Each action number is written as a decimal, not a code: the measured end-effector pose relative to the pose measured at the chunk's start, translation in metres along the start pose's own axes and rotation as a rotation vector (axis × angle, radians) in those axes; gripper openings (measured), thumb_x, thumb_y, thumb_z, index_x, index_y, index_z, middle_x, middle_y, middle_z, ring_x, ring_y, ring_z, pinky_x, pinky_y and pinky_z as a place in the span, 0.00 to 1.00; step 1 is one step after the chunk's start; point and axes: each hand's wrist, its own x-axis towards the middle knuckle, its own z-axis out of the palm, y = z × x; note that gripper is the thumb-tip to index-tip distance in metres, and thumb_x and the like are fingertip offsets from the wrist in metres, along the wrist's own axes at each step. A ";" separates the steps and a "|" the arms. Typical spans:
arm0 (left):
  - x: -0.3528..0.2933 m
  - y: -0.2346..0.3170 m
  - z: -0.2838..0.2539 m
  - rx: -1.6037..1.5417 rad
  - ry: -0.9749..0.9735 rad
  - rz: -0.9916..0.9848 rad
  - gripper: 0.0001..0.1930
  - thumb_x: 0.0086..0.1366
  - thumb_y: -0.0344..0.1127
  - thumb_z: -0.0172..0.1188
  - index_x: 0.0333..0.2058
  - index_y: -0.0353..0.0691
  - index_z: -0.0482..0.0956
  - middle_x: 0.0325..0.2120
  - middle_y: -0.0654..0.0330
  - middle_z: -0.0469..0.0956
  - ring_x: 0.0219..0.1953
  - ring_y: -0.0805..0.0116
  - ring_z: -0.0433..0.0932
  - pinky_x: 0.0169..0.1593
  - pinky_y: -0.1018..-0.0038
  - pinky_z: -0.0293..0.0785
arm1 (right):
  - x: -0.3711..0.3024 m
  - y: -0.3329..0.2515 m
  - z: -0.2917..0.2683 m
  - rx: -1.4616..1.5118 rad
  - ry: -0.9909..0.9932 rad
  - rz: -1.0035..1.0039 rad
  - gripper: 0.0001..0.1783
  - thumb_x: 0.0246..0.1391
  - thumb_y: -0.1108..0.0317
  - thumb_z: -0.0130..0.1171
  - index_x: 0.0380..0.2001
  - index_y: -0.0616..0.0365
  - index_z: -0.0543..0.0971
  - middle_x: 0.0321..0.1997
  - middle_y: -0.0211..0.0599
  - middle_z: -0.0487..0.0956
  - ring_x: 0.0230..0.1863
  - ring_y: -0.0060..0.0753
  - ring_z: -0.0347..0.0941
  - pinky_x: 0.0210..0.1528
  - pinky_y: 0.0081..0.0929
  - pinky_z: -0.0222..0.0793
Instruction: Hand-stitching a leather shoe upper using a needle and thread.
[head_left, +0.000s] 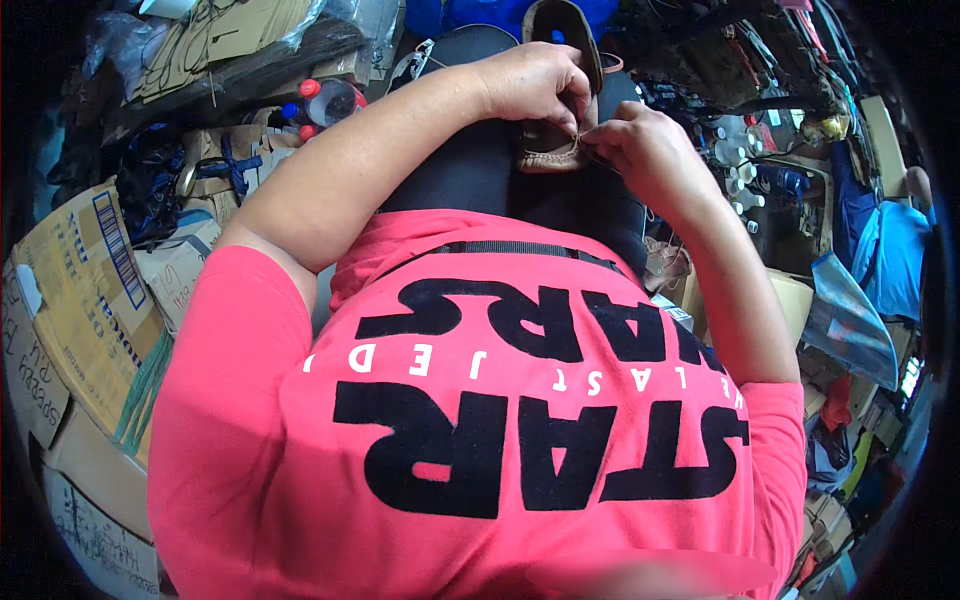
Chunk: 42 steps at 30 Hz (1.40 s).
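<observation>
A brown moccasin-style shoe (553, 158) lies across my lap, its stitched, gathered toe pointing toward me and its opening away. My left hand (540, 82) reaches over it from the left, thumb and fingers pinched together just above the shoe's right side. From the right, my right hand (655, 150) meets it, thumb and forefinger closed in a pinch at the same edge. The fingertips of both hands nearly touch. What lies between them is too small to make out.
Dark trousers (450, 170) cover my legs under the shoe. At left stand cardboard boxes (90, 280) and a clear bottle with a red cap (332, 102). Several small white-capped bottles (735, 160) crowd the right. A blue bag (890, 260) hangs farther right.
</observation>
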 end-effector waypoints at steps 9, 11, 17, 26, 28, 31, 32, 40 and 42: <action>-0.062 0.047 0.008 0.084 0.209 -0.252 0.25 0.51 0.34 0.65 0.48 0.39 0.71 0.39 0.49 0.75 0.43 0.51 0.76 0.47 0.64 0.72 | -0.017 0.025 0.010 0.633 0.028 0.215 0.07 0.52 0.64 0.59 0.32 0.54 0.81 0.23 0.32 0.73 0.27 0.32 0.72 0.33 0.28 0.68; -0.084 0.050 -0.007 0.022 0.073 -0.276 0.19 0.53 0.33 0.63 0.45 0.39 0.74 0.33 0.50 0.77 0.41 0.52 0.77 0.46 0.65 0.72 | -0.044 0.050 0.005 1.236 -0.026 0.276 0.09 0.58 0.62 0.54 0.32 0.54 0.79 0.22 0.24 0.70 0.25 0.25 0.67 0.35 0.25 0.66; -0.103 0.002 -0.044 0.325 0.384 -0.459 0.09 0.62 0.35 0.55 0.37 0.37 0.78 0.33 0.54 0.78 0.38 0.57 0.77 0.44 0.67 0.73 | -0.092 0.099 -0.024 1.739 0.344 -0.094 0.09 0.60 0.63 0.50 0.37 0.56 0.75 0.23 0.25 0.70 0.26 0.23 0.65 0.44 0.31 0.67; -0.051 0.020 -0.012 -1.874 0.662 -0.185 0.22 0.71 0.48 0.41 0.19 0.44 0.65 0.14 0.62 0.64 0.20 0.65 0.67 0.36 0.68 0.67 | -0.069 0.078 0.046 0.249 0.030 0.447 0.18 0.58 0.57 0.54 0.23 0.62 0.75 0.17 0.45 0.69 0.19 0.31 0.68 0.28 0.30 0.61; -0.063 0.002 -0.011 -1.841 0.551 -0.246 0.22 0.71 0.47 0.41 0.17 0.46 0.61 0.12 0.66 0.58 0.14 0.71 0.58 0.32 0.70 0.65 | -0.076 0.086 0.050 0.022 0.161 0.180 0.21 0.59 0.56 0.51 0.20 0.61 0.72 0.18 0.46 0.71 0.22 0.45 0.70 0.29 0.37 0.61; -0.094 -0.020 -0.027 -1.748 0.660 -0.357 0.17 0.67 0.46 0.47 0.21 0.48 0.60 0.10 0.69 0.54 0.11 0.74 0.51 0.28 0.72 0.62 | -0.105 0.102 0.061 -0.075 0.154 0.254 0.20 0.60 0.55 0.48 0.19 0.57 0.71 0.22 0.45 0.73 0.29 0.50 0.69 0.36 0.41 0.59; -0.098 -0.024 -0.028 -1.711 0.650 -0.379 0.15 0.64 0.47 0.52 0.25 0.47 0.62 0.10 0.69 0.55 0.11 0.75 0.53 0.26 0.71 0.63 | -0.101 0.098 0.063 -0.114 0.199 0.213 0.20 0.60 0.55 0.48 0.19 0.57 0.70 0.22 0.44 0.72 0.29 0.49 0.69 0.37 0.40 0.58; -0.175 -0.076 -0.082 -0.108 0.251 -0.590 0.16 0.62 0.39 0.58 0.45 0.36 0.76 0.40 0.58 0.78 0.43 0.70 0.77 0.50 0.76 0.71 | -0.114 0.101 0.043 1.462 0.466 0.785 0.27 0.61 0.46 0.46 0.53 0.52 0.73 0.45 0.31 0.73 0.39 0.19 0.67 0.42 0.16 0.60; -0.162 -0.066 -0.083 -0.361 0.394 -0.472 0.20 0.57 0.35 0.62 0.49 0.39 0.76 0.44 0.59 0.76 0.44 0.71 0.76 0.51 0.75 0.70 | -0.110 0.119 0.031 0.907 0.546 0.684 0.25 0.60 0.49 0.49 0.54 0.52 0.73 0.49 0.33 0.73 0.45 0.24 0.68 0.48 0.23 0.61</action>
